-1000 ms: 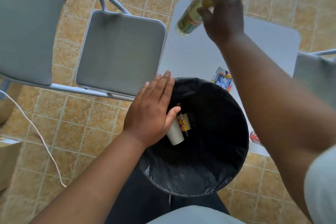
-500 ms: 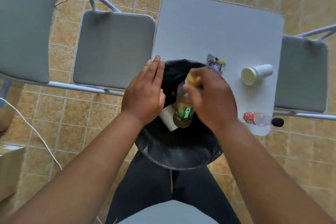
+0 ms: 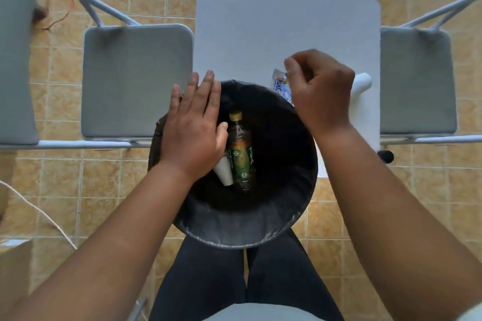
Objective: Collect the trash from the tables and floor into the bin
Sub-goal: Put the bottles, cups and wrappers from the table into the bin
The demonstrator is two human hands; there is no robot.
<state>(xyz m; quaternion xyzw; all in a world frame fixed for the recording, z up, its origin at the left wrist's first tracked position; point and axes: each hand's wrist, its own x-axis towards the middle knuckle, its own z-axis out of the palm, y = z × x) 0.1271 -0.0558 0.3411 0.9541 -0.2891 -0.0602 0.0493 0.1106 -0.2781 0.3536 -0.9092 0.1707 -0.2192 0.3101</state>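
Bin (image 3: 234, 229) with a black liner sits right at the near edge of the white table (image 3: 260, 34), and there's a tea bottle (image 3: 241, 154) lying in it, cap pointing away; you can read "TEA" down the label, the rest of the print is too small. A white paper cup (image 3: 224, 171) lies just beside the bottle, partly under the left hand (image 3: 194, 128), which is flat and spread open on the bin's left rim, holding nothing. Right hand (image 3: 319, 91) is loosely curled above the far rim, empty as far as I can see. It covers most of a printed wrapper (image 3: 280, 86) and another white cup (image 3: 361, 82) on the table, so the wrapper's writing isn't readable.
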